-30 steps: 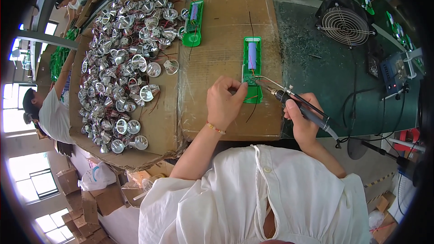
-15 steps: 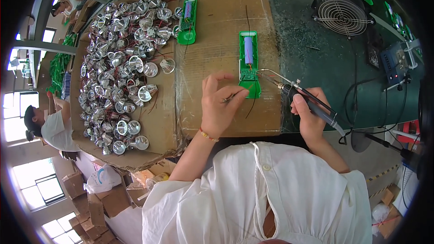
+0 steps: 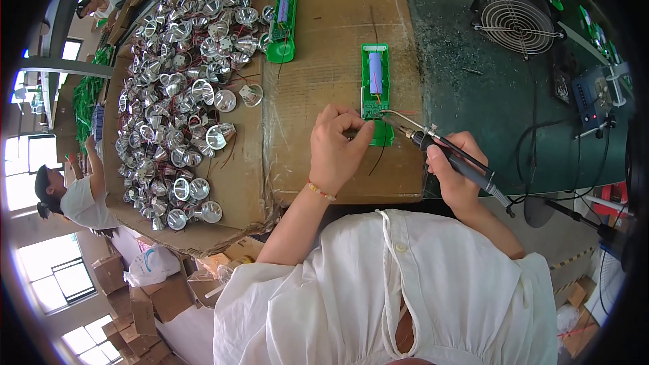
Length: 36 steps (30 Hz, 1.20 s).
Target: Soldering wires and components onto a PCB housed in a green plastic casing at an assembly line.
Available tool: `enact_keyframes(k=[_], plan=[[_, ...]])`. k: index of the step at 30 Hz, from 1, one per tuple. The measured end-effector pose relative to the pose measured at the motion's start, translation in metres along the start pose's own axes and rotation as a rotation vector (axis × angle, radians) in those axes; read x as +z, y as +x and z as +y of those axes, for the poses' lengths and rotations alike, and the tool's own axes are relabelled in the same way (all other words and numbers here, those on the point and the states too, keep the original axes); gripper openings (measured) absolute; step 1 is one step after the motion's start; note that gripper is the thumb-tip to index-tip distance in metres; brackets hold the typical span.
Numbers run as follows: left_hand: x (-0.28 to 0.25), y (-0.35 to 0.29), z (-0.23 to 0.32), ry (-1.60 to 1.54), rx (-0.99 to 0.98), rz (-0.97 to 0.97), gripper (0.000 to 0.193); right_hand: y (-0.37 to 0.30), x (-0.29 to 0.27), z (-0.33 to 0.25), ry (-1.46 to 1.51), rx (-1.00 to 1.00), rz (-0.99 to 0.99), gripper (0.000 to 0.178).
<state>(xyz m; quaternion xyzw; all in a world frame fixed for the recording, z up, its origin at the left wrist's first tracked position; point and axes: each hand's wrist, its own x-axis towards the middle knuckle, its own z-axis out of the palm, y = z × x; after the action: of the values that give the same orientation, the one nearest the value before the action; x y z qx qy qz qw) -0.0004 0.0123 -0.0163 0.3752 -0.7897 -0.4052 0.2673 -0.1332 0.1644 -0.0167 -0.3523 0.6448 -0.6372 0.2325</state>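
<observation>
A green plastic lamp housing (image 3: pixel 382 136) lies on the cardboard with a purple cylindrical battery (image 3: pixel 376 76) and a green circuit board (image 3: pixel 375 107) in it. Thin dark wires stick out past both its ends. My left hand (image 3: pixel 338 140) is closed in a pinch at the left side of the board; whatever it pinches is too small to make out. In my right hand (image 3: pixel 461 172) is a soldering iron (image 3: pixel 424 140) with a thin metal feed tube (image 3: pixel 404 114) clamped along it. Iron tip and tube end both reach the board's lower right, by my left fingertips.
To the left, a cardboard box (image 3: pixel 260 189) holds many silver reflector cups (image 3: pixel 174 88). Another green housing (image 3: pixel 281 51) lies against its edge. A black fan (image 3: pixel 518 30) and a blue control unit (image 3: pixel 595 98) with cables stand right. More housings line the far side. Co-workers are at far left.
My left hand has moved right, its fingers drawn together at the board. The soldering iron has shifted slightly left and down, its tip now close to the left fingertips.
</observation>
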Motion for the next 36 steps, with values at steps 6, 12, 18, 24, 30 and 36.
enact_keyframes(k=[6,12,18,24,30,36], plan=[[0.0,0.002,-0.001,-0.007,-0.008,-0.011,0.011,-0.001,0.005,-0.008,0.122,0.14,0.081,0.015],[-0.002,0.004,-0.001,0.036,0.017,-0.024,0.012,-0.001,-0.001,-0.005,0.18,0.047,0.111,0.018],[0.0,0.006,0.002,0.017,0.02,-0.002,0.011,0.002,-0.004,-0.004,0.122,0.01,0.117,0.014],[-0.015,0.003,0.011,-0.143,-0.147,-0.057,0.011,0.007,-0.019,0.007,0.127,0.069,0.206,0.018],[-0.022,0.02,0.019,0.076,-0.133,-0.246,0.014,0.021,-0.044,0.017,0.125,0.053,0.284,0.019],[0.025,0.133,0.047,0.374,0.047,-0.381,0.016,0.023,-0.05,0.039,-0.054,0.053,0.279,0.014]])
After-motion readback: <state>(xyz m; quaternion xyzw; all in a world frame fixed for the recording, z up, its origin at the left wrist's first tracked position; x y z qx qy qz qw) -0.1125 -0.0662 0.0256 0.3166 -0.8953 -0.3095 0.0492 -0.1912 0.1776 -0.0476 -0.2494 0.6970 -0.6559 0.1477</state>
